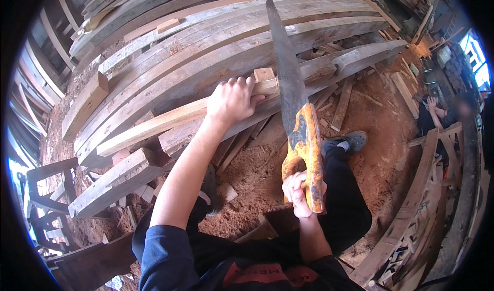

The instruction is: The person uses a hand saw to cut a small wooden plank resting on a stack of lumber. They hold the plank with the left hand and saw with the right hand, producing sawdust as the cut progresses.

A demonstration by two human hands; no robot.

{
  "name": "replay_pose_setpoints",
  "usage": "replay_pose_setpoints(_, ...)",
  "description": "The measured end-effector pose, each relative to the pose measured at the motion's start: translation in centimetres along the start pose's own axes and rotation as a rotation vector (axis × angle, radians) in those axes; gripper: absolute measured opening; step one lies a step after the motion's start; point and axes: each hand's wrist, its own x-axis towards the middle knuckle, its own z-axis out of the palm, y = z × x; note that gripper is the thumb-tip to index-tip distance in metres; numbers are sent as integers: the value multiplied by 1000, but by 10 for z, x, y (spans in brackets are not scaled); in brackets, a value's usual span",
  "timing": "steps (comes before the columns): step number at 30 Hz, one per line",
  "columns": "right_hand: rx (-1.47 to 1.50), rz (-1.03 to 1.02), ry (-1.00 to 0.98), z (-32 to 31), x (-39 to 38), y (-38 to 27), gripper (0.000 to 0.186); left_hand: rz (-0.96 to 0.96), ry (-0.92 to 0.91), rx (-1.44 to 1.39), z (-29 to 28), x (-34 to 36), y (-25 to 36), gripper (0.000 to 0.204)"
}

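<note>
**Saw set on the pale batten**

Your right hand (300,190) is nearest to you, its grip closed around the orange handle of the handsaw (290,92). Your left hand (232,101) presses flat, fingers curled over the pale batten (170,122), which lies across the stacked planks (216,49). Keep the blade upright, and the left fingers away from it. No containers are visible here.

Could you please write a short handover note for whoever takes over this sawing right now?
Left hand: pressing down the pale narrow wooden strip lying across the stacked grey timber beams.
Right hand: gripping the orange handle of the long steel handsaw, blade set at the strip's end beside the left hand.
Done: saw placed at the strip; depth of cut cannot be seen.
Left: the strip is not yet cut through.
</note>
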Motion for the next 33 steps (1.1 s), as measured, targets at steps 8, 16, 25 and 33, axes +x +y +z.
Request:
replay_pose_setpoints(8, -87, -11, 63, 6, 3, -1, 28, 37, 36, 48, 3, -1, 0, 51)
replay_pose_setpoints(16, 23, 31, 62, 0, -1, 2, 25, 24, 21, 43, 1, -1, 1, 48)
replay_pose_setpoints(25, 147, -14, 43, 7, 9, -8, 25, 22, 36, 5, 2, -1, -1, 47)
replay_pose_setpoints(33, 234, 23, 46, 3, 14, -12, 34, 10, 30, -16, 1, -1, 0, 47)
